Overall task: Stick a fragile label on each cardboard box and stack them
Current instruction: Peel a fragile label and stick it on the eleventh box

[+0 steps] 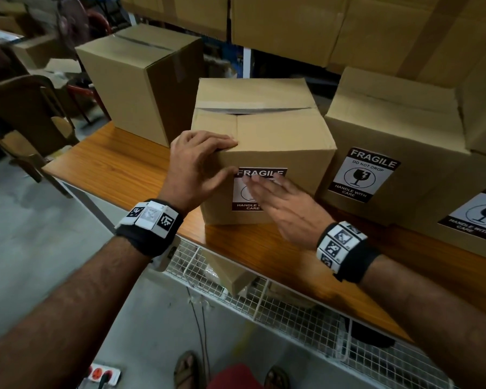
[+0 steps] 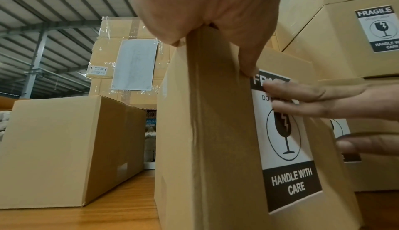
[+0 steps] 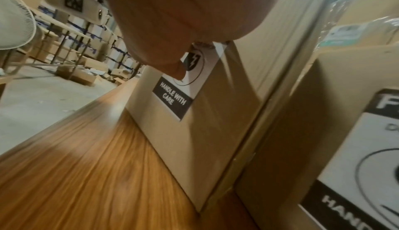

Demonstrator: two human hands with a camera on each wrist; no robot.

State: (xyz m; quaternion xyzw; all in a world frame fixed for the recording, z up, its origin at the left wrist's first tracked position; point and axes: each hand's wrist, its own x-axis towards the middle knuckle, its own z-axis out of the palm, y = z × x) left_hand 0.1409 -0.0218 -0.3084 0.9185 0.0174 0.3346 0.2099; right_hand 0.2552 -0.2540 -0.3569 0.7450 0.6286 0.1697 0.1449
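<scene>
A cardboard box (image 1: 278, 141) stands on the wooden table (image 1: 118, 167), its top flaps slightly apart. A fragile label (image 1: 260, 206) is on its front face. My left hand (image 1: 205, 161) grips the box's top left front corner, fingers over the top and thumb (image 2: 248, 59) on the front beside the label (image 2: 287, 148). My right hand (image 1: 275, 195) lies flat on the label with straight fingers (image 2: 313, 100) across its upper part. In the right wrist view my right hand (image 3: 183, 20) covers the top of the label (image 3: 177, 93) on the box (image 3: 215, 131).
An unlabelled box (image 1: 141, 80) stands at the back left. Labelled boxes (image 1: 382, 130) sit close on the right, one nearer (image 1: 474, 211). Large cartons (image 1: 320, 23) fill the back. A wire basket (image 1: 292, 313) hangs under the table edge; a chair (image 1: 26, 113) is at left.
</scene>
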